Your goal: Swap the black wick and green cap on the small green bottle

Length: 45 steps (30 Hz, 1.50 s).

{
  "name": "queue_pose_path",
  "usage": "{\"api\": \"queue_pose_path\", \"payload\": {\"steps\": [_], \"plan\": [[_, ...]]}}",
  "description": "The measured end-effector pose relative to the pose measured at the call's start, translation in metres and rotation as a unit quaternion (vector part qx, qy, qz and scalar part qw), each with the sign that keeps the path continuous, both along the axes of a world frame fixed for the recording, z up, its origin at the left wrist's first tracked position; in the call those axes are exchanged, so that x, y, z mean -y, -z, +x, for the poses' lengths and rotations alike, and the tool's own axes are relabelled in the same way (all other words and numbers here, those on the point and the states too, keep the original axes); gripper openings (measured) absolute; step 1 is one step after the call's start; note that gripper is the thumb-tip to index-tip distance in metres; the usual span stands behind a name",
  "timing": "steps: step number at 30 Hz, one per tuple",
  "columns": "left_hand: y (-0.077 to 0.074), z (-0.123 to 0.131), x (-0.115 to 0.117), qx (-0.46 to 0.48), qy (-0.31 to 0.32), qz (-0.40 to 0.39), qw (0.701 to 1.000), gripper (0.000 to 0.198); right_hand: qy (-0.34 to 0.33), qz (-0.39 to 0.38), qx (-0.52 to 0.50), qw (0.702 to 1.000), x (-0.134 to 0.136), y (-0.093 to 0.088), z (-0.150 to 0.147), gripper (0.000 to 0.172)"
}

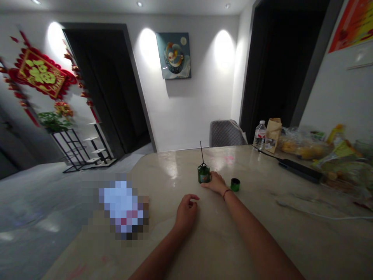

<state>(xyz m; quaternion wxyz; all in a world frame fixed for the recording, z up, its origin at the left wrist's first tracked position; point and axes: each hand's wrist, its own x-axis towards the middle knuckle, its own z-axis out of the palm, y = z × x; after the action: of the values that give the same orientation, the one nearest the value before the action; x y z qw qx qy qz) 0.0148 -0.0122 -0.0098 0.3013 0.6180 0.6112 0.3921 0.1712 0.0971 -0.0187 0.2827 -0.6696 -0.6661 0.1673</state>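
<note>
A small green glass bottle point(203, 175) with a label stands upright on the table, and one thin dark stick point(201, 152) rises from its neck. My right hand point(216, 182) holds the bottle low on its right side, thumb in front; the fingers behind are partly hidden. Just right of that hand sits a short green cap point(235, 184), its dark opening facing up. My left hand point(188, 210) rests on the tabletop nearer to me, loosely curled with its fingers apart and nothing in it.
A pixelated, blurred item point(122, 208) lies on the marble-look table point(163, 233) at the left. At the right are a black power strip point(300, 170), a white cable point(320, 216), a water bottle point(260, 135), a paper bag point(273, 134) and plastic-wrapped food point(304, 147). A grey chair point(226, 133) stands behind.
</note>
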Motion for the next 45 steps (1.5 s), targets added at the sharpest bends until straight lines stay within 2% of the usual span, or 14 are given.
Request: {"api": "queue_pose_path", "payload": {"steps": [10,19,24,26,29,33,38,42,45], "plan": [[0.002,-0.001,-0.001,0.006,-0.001,0.011,1.0,0.02,0.034,-0.016,0.03,0.999,-0.009,0.001,-0.006,0.069],[-0.001,0.0,0.0,0.012,-0.008,0.008,1.0,0.02,0.011,-0.017,0.008,1.0,0.0,-0.005,-0.003,0.065],[-0.002,-0.001,0.0,0.013,-0.001,-0.001,1.0,0.017,-0.01,-0.023,0.005,1.0,0.01,-0.004,-0.002,0.07],[-0.004,-0.001,0.001,0.02,0.007,0.006,1.0,0.024,-0.018,-0.019,0.019,0.999,0.015,-0.003,-0.002,0.073],[-0.008,0.0,0.004,0.01,0.009,0.021,1.0,0.046,-0.028,-0.002,0.051,0.998,0.026,-0.004,-0.003,0.077],[-0.013,0.002,0.007,-0.108,0.021,0.021,0.994,0.064,-0.087,0.06,0.131,0.986,0.047,-0.01,0.006,0.077],[-0.017,-0.008,0.003,-0.323,0.066,0.02,0.944,0.062,-0.161,0.122,0.296,0.934,0.067,-0.011,0.026,0.069],[-0.021,-0.016,-0.001,-0.395,0.102,0.005,0.913,0.073,-0.201,0.134,0.352,0.904,0.075,-0.009,0.037,0.068],[-0.022,-0.016,-0.001,-0.407,0.094,-0.011,0.908,0.065,-0.224,0.124,0.34,0.905,0.076,-0.013,0.042,0.068]]}}
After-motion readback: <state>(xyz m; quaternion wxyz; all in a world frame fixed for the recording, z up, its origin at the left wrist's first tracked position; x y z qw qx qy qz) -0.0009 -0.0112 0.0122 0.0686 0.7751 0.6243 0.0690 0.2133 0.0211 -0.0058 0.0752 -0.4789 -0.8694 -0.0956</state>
